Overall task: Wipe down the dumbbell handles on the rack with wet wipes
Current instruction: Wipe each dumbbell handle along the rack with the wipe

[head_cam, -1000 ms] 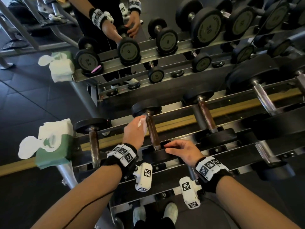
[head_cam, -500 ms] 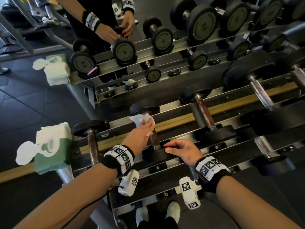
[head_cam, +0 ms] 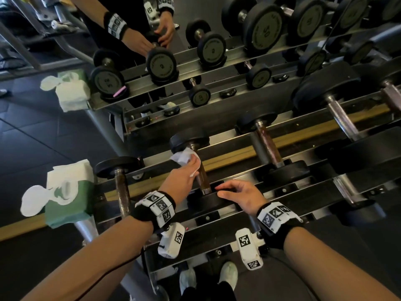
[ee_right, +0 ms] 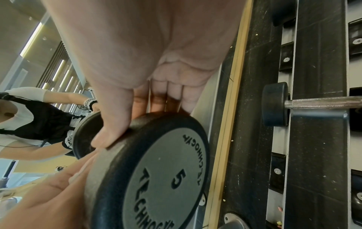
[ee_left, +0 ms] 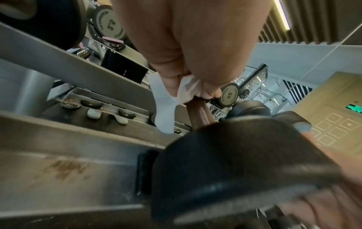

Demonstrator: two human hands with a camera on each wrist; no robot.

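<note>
A dumbbell marked 5 lies on the lower rack, its brown handle point(head_cam: 204, 179) point(ee_left: 197, 117) pointing away from me. My left hand point(head_cam: 182, 177) point(ee_left: 176, 46) pinches a white wet wipe point(head_cam: 185, 157) point(ee_left: 166, 108) round the handle's far part, just below the far head point(head_cam: 188, 139). A loose end of the wipe hangs down. My right hand point(head_cam: 238, 194) point(ee_right: 156, 62) holds the near head point(head_cam: 208, 203) point(ee_right: 166, 178), thumb on the front rim, fingers over the top.
A green wet wipe pack point(head_cam: 67, 192) with its flap open sits on the rack's left end. Neighbouring dumbbells point(head_cam: 121, 185) point(head_cam: 267, 146) lie on both sides. A mirror behind the rack point(head_cam: 234, 154) shows the same scene. My shoes point(head_cam: 227, 274) stand under the rack.
My left hand has slid the wipe up the handle toward the far head, and more of the wipe now shows. My right hand has stayed on the near head.
</note>
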